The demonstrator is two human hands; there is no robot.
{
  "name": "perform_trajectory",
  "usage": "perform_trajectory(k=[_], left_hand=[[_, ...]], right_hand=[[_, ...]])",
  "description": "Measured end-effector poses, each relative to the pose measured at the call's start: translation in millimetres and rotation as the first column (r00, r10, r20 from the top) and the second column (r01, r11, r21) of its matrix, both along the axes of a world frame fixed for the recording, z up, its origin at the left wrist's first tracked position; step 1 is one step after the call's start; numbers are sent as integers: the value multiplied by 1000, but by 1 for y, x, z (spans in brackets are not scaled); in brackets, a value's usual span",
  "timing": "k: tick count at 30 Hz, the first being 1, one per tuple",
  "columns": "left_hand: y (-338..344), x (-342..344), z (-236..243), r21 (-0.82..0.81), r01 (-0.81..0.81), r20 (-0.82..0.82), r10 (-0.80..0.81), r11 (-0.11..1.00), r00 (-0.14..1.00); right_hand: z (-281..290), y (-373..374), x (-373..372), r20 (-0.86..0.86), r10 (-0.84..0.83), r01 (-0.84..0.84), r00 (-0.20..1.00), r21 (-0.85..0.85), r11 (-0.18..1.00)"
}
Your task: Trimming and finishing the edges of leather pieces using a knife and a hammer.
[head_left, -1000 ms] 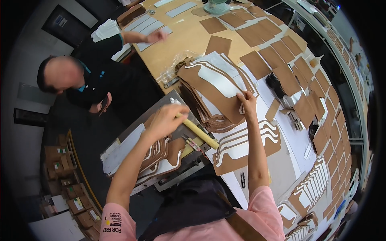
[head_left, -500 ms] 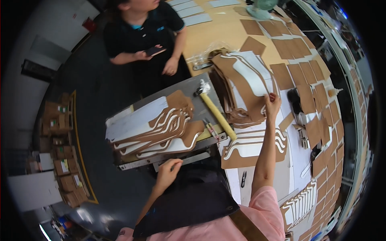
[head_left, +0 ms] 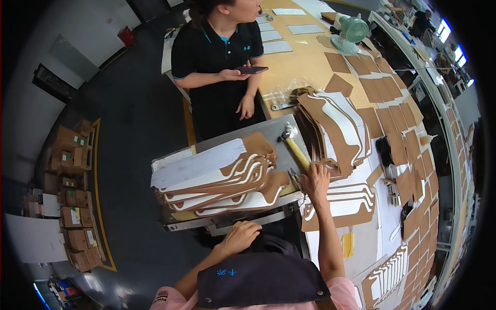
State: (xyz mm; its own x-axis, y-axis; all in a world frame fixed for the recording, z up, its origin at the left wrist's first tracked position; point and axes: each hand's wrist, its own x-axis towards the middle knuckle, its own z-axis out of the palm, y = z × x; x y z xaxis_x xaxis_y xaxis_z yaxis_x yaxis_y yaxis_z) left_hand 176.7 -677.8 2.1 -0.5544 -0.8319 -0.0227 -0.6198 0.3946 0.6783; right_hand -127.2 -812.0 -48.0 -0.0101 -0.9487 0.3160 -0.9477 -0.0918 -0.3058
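My right hand (head_left: 316, 182) is over the lower end of a hammer's yellow handle (head_left: 296, 153), with its fingers apart and bent downward; their undersides are hidden. Beside its thumb lies a small pointed hand tool (head_left: 295, 178). At the hand's far side rises a tall pile of curved brown-and-white cut pieces (head_left: 338, 124). My left hand (head_left: 241, 237) hovers by the near edge of the metal-topped bench, fingers loosely extended, nothing seen in it. On that bench rests a second pile of wavy-edged brown-and-white pieces (head_left: 222, 178), with a white sheet (head_left: 199, 163) across its top.
Staggered cut pieces (head_left: 343, 199) lie beside my right forearm. Brown rectangles (head_left: 395, 119) cover the right-hand table, where a green fan (head_left: 354, 30) stands. Across the bench a person (head_left: 219, 57) holds a phone. Cardboard boxes (head_left: 77, 212) are stacked on the left.
My right hand has left the tall pile's edge and come nearer, to the hammer handle. My left hand's fingers have straightened from a curl. The view has shifted, showing more of the far side.
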Motion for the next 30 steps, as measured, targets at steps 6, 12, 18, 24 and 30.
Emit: perform_trajectory(k=[6, 12, 18, 24, 30], left_hand=[[12, 38, -15, 92, 53, 68, -59, 994, 996], [10, 69, -16, 140, 108, 53, -116, 984, 992], [4, 64, -24, 168, 283, 40, -294, 944, 955], [1, 48, -25, 124, 386, 23, -392, 914, 920], [9, 3, -30, 168, 471, -85, -464, 866, 882]], right_hand=[[-17, -1, 12, -85, -74, 73, 994, -12, 997], [-4, 19, 54, 47, -61, 62, 997, -25, 998], [-24, 31, 70, -110, -189, 197, 976, 75, 977], [8, 91, 56, 883, -262, 72, -391, 313, 947], [32, 197, 57, 729, -137, 82, -670, 257, 963]])
